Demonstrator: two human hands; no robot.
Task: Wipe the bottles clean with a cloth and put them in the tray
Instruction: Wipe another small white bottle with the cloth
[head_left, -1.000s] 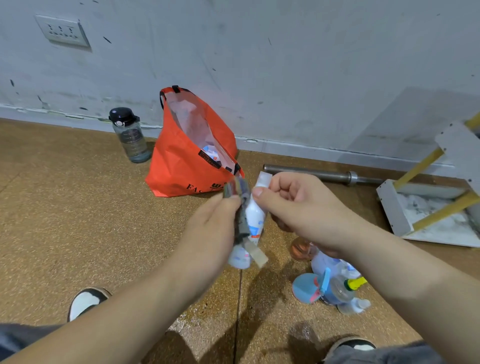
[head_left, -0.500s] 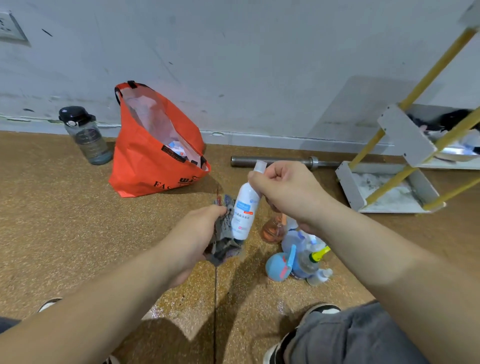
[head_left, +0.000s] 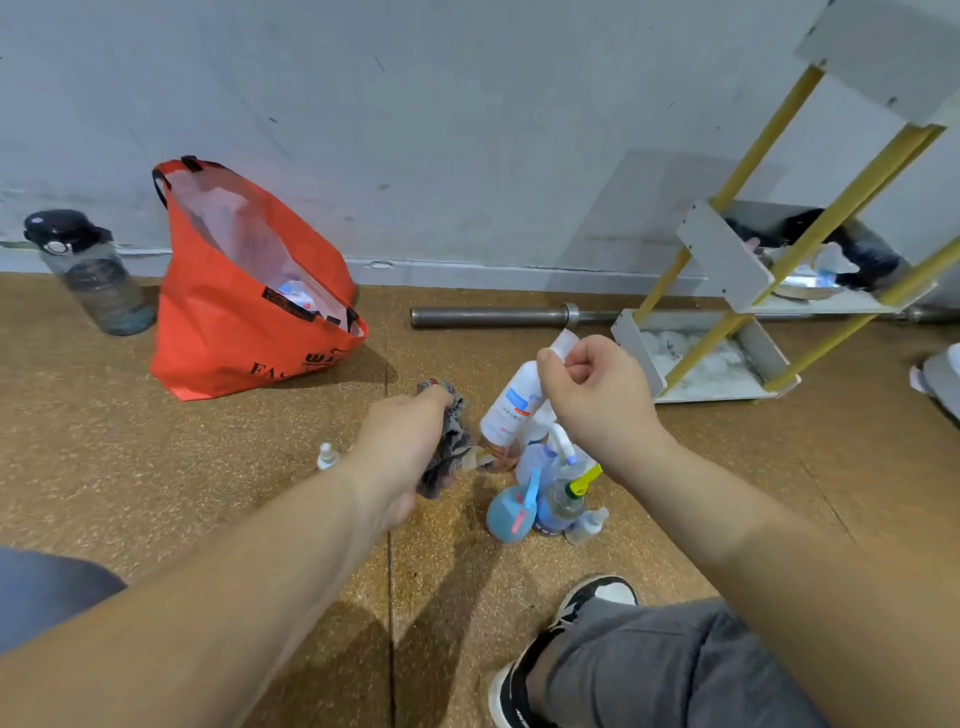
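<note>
Grips crumpled grey cloth (head_left: 447, 457) in curled left hand (head_left: 400, 441), forearm stretched forward. Pinches tilted white bottle (head_left: 511, 405) by its cap in right hand (head_left: 592, 400), just above floor bottles (head_left: 545, 493), left of white tray (head_left: 639, 353).

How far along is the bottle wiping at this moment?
Done: no bottle visible in the rack's bottom tray. In hand: right hand holds a white bottle, left hand grips the cloth, apart. Left: a cluster of bottles on the floor.
</note>
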